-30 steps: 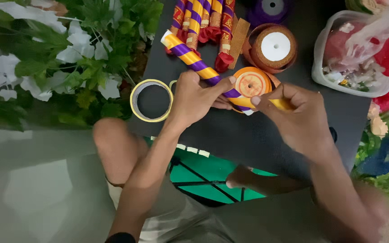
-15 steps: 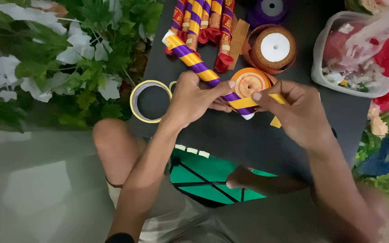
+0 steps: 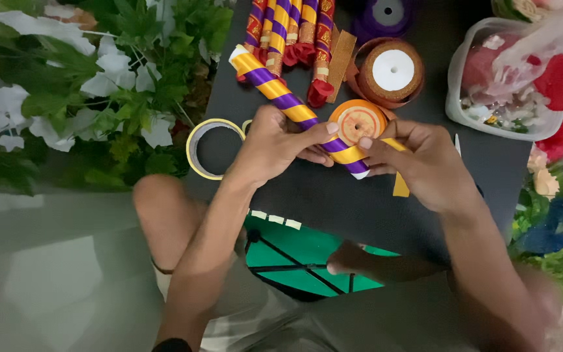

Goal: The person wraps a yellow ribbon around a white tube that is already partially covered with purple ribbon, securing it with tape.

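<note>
A stick wrapped in spiralling yellow and purple ribbon [image 3: 275, 91] lies slantwise over a black board [image 3: 360, 202]. My left hand [image 3: 275, 146] grips its lower middle. My right hand [image 3: 428, 166] pinches the yellow ribbon [image 3: 400, 184] at the stick's near white tip, its loose end hanging below my fingers. An orange ribbon spool [image 3: 358, 120] sits just behind both hands.
Several finished wrapped sticks [image 3: 291, 36] lie at the top. A brown ribbon roll [image 3: 392, 72], a purple roll [image 3: 386, 14] and a tape ring [image 3: 213, 148] are on the board. Artificial white flowers [image 3: 66, 85] fill the left; a clear tub of petals [image 3: 509, 78] stands right.
My right hand has drawn the yellow ribbon end lower and nearer the stick's tip. My left hand keeps its hold.
</note>
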